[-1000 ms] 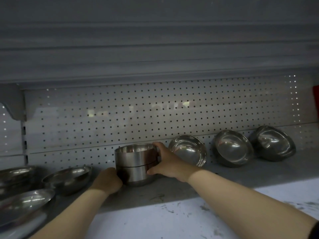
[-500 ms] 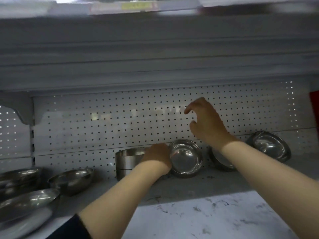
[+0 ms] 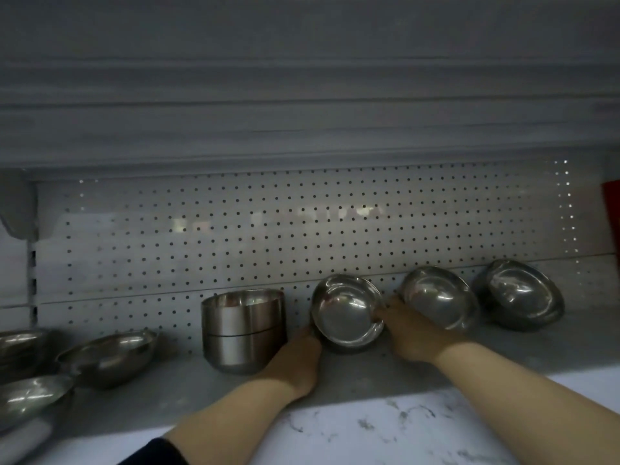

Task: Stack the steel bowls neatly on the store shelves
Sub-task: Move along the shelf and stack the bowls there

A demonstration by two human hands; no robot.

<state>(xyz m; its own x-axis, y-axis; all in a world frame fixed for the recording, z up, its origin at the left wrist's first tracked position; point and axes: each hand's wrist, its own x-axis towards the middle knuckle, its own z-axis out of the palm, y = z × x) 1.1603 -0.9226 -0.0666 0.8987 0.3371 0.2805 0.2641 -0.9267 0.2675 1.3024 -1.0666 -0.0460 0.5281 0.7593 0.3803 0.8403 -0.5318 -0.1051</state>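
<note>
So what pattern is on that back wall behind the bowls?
The back panel is pale grey, dotted with even rows of small dark holes; the head view shows it.

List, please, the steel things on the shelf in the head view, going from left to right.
Shallow bowls at the left edge → shallow bowl → stack of upright bowls → tilted bowl held by both hands → second tilted bowl → third tilted bowl.

— What sat on the grey shelf (image 3: 369,374)?
— Mid-frame, two nested steel bowls (image 3: 244,330) stood upright. To their right, three bowls (image 3: 348,312) leaned against the pegboard back (image 3: 268,236). At lower left lay shallow steel dishes (image 3: 107,354), some stacked.
</note>
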